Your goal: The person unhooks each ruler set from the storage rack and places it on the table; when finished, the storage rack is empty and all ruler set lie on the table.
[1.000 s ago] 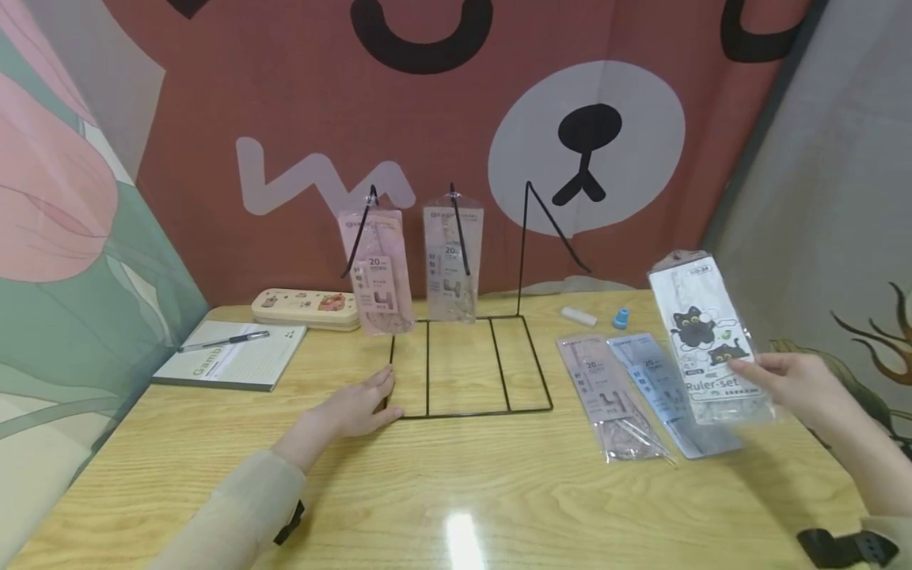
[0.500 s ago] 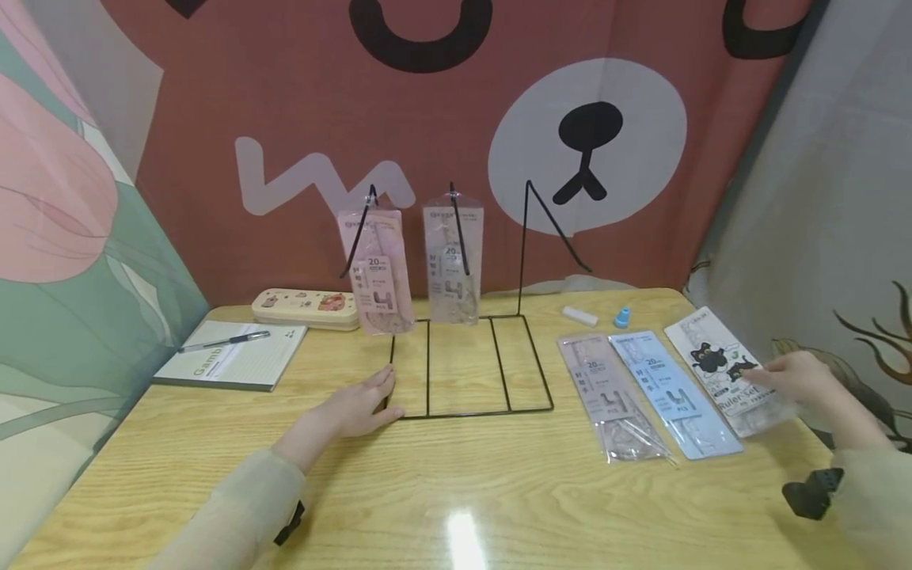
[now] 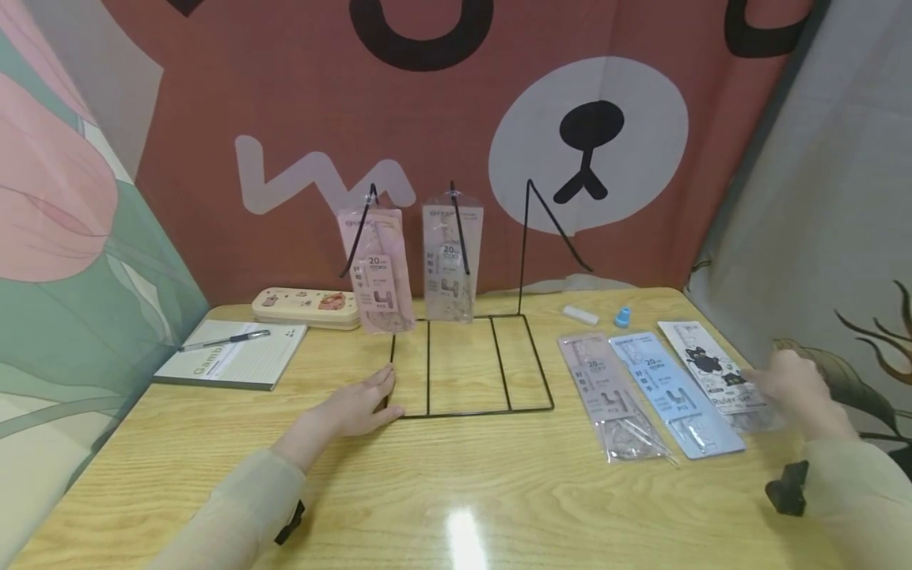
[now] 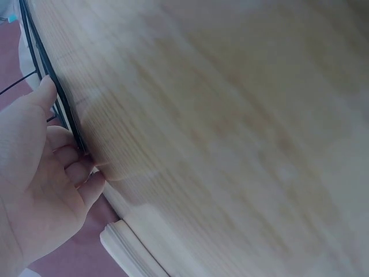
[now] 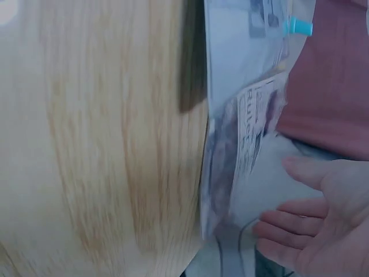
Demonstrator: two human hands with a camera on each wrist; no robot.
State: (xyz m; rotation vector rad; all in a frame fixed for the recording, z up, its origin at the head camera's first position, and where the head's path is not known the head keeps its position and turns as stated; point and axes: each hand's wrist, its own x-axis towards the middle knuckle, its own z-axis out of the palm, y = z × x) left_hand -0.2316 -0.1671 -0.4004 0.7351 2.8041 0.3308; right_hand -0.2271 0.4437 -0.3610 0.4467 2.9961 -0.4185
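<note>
My left hand (image 3: 361, 404) rests at the front left corner of a black wire rack (image 3: 470, 413), its fingers over the side bar and thumb by the front bar. The left wrist view shows that hand (image 4: 52, 167) against the black wire (image 4: 57, 86). On the rack's hooks hang a pink ruler set packet (image 3: 378, 273) and a greyish one (image 3: 451, 261); the right hook (image 3: 559, 226) is bare. My right hand (image 3: 798, 388), blurred, is beside a white cat-printed ruler set packet (image 3: 705, 364). In the right wrist view the hand (image 5: 323, 213) is apart from this packet (image 5: 253, 127), fingers loosely bent.
A pinkish packet (image 3: 606, 396) and a blue packet (image 3: 673, 396) lie right of the rack. Behind them are a white eraser (image 3: 580, 316) and a small blue piece (image 3: 622, 317). At left sit a notebook (image 3: 235, 364) with a pen (image 3: 224, 341) and a cream pencil case (image 3: 306, 309).
My right hand has lowered the cat-printed packet onto the table beside the blue one and let go of it. My left hand has stayed at the rack's corner.
</note>
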